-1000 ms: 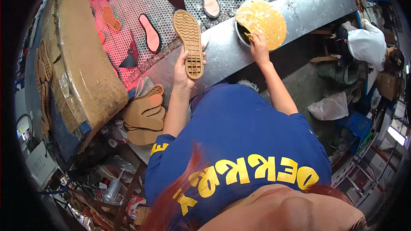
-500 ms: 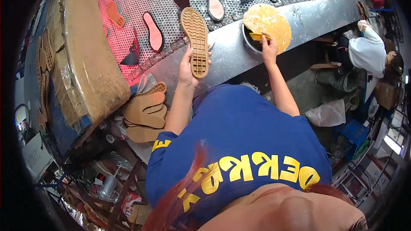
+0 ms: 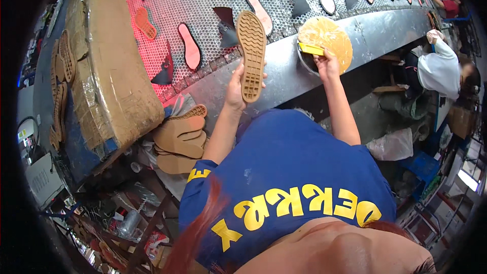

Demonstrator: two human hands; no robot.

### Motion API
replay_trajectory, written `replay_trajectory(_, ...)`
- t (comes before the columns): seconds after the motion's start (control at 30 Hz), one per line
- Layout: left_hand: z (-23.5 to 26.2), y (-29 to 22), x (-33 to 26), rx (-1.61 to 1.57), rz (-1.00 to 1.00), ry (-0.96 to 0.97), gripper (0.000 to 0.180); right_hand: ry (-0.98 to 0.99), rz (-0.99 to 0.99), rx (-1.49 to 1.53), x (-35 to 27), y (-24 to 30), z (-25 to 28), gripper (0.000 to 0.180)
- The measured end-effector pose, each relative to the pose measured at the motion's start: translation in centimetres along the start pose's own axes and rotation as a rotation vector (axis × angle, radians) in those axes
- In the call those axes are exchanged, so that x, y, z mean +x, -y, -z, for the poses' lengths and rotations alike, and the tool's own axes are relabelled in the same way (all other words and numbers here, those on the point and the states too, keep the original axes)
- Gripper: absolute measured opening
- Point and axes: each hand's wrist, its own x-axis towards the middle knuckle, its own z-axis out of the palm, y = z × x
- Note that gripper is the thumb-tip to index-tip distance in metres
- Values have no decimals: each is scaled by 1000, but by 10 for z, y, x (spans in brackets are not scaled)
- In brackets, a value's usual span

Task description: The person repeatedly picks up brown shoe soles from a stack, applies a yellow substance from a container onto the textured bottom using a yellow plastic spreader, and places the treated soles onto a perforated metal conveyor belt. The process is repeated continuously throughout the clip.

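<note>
My left hand [image 3: 234,89] is closed around a tan rubber shoe sole [image 3: 251,56], held upright with its wavy, gridded tread facing me. Between the fingers of my right hand [image 3: 327,63] is a flat yellow-handled tool [image 3: 311,48]; the frames do not show its working end clearly. That tool is at the left side of a round container [image 3: 307,62], which is partly covered by an orange-tan disc [image 3: 335,40]. The container rests on the metal ledge [image 3: 284,66] of a conveyor. Behind the sole, a dark upper piece [image 3: 228,33] lies on the mesh belt.
The mesh belt [image 3: 213,0] carries pink insoles [image 3: 189,45] and dark pieces, lit red at the left. Stacked tan soles [image 3: 177,139] lie by my left arm, beside a large cardboard box [image 3: 119,66]. A person in a white top [image 3: 439,68] sits at the far right.
My right hand has raised the yellow-handled tool slightly out from the container's opening, so more of it shows. My left hand still holds the sole. The whole view has shifted a little.
</note>
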Motion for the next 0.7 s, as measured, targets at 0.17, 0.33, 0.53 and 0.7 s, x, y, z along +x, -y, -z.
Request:
replay_trajectory(0.17, -2, 1, 1, -92, 32, 58, 54, 153, 27, 246, -13, 10, -31, 23)
replay_trajectory(0.33, -11, -3, 0, -215, 66, 190, 57, 322, 397, 16, -77, 46, -115, 17)
replay_trajectory(0.53, -32, -8, -1, -325, 122, 348, 63, 429, 1130, -524, -123, 68, -173, 23)
replay_trajectory(0.7, -42, -9, -5, -281, 125, 403, 66, 313, 1414, -889, -129, 77, -186, 26)
